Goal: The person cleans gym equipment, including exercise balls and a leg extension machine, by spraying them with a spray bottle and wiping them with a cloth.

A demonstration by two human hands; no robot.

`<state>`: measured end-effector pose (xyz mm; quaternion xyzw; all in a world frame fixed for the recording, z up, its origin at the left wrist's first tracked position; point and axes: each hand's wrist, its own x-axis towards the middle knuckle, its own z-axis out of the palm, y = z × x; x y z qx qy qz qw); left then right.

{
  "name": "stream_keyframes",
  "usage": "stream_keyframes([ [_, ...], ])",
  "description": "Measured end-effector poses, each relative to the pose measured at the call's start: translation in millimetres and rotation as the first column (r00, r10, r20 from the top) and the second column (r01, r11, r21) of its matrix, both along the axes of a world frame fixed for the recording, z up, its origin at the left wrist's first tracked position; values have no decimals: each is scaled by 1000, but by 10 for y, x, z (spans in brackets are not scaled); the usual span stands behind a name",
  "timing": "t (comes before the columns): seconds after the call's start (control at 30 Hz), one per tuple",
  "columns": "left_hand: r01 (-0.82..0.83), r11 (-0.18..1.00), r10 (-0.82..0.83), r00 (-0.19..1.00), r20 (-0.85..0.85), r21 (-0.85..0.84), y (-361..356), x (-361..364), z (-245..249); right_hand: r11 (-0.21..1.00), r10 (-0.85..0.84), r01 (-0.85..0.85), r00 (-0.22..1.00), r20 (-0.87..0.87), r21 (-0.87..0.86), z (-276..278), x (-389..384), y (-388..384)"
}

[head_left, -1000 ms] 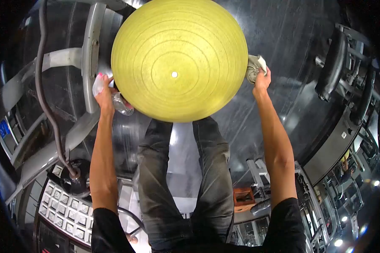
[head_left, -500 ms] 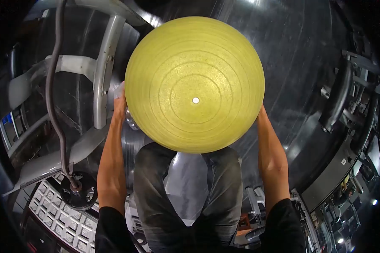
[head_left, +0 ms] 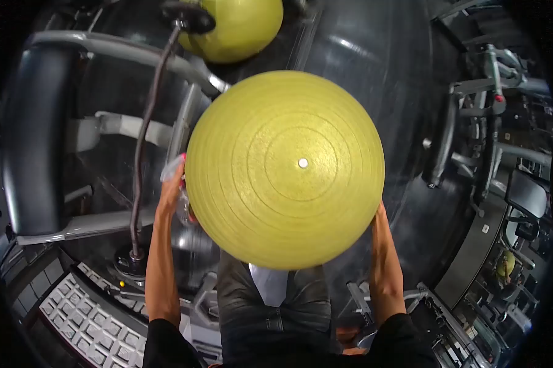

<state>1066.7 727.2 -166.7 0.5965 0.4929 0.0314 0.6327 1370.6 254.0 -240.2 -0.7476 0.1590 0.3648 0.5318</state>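
Observation:
A large yellow exercise ball (head_left: 285, 211) with ringed ridges and a white plug is held up in front of me, over my thighs. My left hand (head_left: 174, 183) presses against its left side, and a clear plastic bottle-like thing (head_left: 183, 207) with pink parts shows at that hand. My right hand (head_left: 380, 213) supports the ball from the lower right, its fingers mostly hidden behind the curve. Both arms reach forward, with the ball between the hands.
A second yellow ball (head_left: 239, 30) lies on the dark floor (head_left: 362, 55) ahead. To my left stand a bench with a black pad (head_left: 34, 141) and a bent barbell (head_left: 142, 141). Gym machines (head_left: 497, 92) line the right, and a white grid-like rack (head_left: 92, 319) is at lower left.
The ball has come down in view and slightly right, still between both hands. The view has shifted forward, so the second ball and the bench pad now show.

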Motion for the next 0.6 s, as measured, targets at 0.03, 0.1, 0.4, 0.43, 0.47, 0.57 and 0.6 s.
stream_keyframes([
  [0.03,46,999,-46,999,30,1,-30,-40,190,1000,-4,4,1000,20,7,241,12,-83],
  [0.1,65,998,-61,986,155,-21,-112,-134,520,999,-24,21,997,78,33,737,8,-265],
  [0.4,101,954,-221,874,432,283,-540,-24,2159,982,-148,113,957,251,150,2260,-124,-673],
  [0.43,77,960,-180,905,386,268,-569,-10,2313,979,-162,123,951,263,160,2372,-164,-682],
  [0.47,67,962,-166,914,370,266,-555,38,2415,975,-182,137,945,272,176,2469,-207,-681],
  [0.57,63,918,-196,930,312,391,-490,123,2673,967,-210,152,929,305,202,2757,-389,-620],
  [0.6,62,900,-208,932,298,432,-473,113,2747,965,-219,158,924,313,209,2828,-462,-594],
])
